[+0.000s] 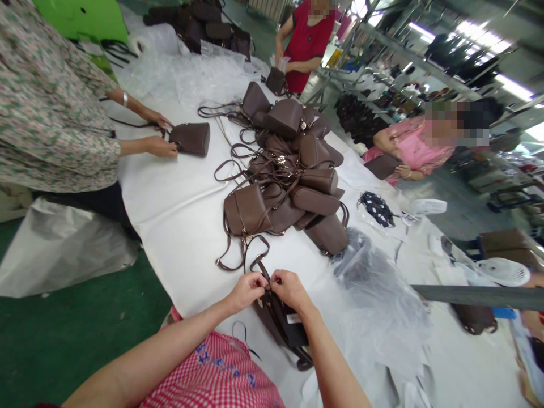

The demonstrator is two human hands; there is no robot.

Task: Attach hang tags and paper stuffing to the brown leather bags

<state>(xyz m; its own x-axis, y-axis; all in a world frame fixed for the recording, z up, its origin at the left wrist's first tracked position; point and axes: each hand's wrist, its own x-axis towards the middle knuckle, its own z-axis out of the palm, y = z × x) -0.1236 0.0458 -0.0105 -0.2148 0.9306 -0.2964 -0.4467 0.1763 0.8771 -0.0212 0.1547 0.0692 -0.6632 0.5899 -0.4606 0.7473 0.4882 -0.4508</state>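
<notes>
A small brown bag [280, 326] lies at the near edge of the white-covered table [182, 221], partly hidden under my wrists. My left hand [247, 290] and my right hand [289, 288] meet above it, fingertips pinched together on the bag's strap end or clasp. A loose brown strap [244, 252] loops just beyond my hands. Behind it rises a pile of brown bags [289, 175] with tangled straps.
A person in a floral top at the left handles a brown bag [191, 139]. A person in red stands at the far end; one in pink sits at the right. Clear plastic bags [378, 294] lie to my right. Small white fans [504, 271] sit at the right.
</notes>
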